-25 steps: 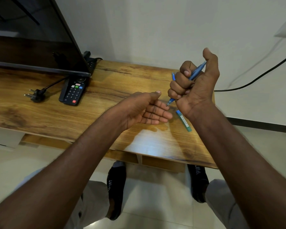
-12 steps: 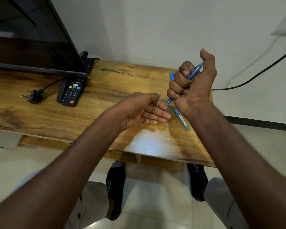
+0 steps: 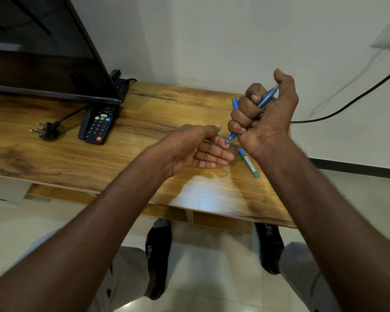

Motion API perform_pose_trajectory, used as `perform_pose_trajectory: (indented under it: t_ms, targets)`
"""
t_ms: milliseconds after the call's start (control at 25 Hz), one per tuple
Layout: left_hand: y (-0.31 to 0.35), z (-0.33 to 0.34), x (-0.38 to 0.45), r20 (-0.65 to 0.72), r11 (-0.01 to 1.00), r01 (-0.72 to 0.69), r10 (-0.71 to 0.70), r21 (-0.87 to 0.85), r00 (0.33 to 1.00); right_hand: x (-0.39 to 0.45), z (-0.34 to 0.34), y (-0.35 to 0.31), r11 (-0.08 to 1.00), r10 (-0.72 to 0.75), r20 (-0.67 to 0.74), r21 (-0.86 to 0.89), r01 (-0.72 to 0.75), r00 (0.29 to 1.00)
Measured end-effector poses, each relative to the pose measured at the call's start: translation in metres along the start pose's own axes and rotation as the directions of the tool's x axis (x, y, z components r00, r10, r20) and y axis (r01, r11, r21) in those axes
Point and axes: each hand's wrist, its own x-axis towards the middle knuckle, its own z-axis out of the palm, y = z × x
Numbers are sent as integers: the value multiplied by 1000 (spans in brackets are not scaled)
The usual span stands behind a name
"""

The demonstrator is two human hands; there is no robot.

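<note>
Nearest, our left hand (image 3: 196, 150) hangs loosely open over the table (image 3: 144, 113). Its index fingertip meets the tip of the blue pen (image 3: 266, 99), which our right hand (image 3: 265, 119) clenches in a fist (thumb up). A second pen (image 3: 249, 163) lies beneath. Farther left sit a remote (image 3: 98, 125) and a plug (image 3: 46, 132).

Blue pen (image 3: 265, 100) — brown wood-grain table (image 3: 149, 140) — black remote (image 3: 97, 124).
</note>
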Motion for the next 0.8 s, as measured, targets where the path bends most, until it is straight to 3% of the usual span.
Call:
perform_pose_trajectory:
  t_ms: [400, 800]
  targets:
    - [1, 1, -1, -3, 1000, 0, 0, 4, 1000, 2, -2, 0, 998, 13, -80, 59, -9, 997]
    - [0, -1, 1, 19, 1000, -11, 11, 13, 1000, 2, -2, 1, 997, 17, -75, 75, -11, 997]
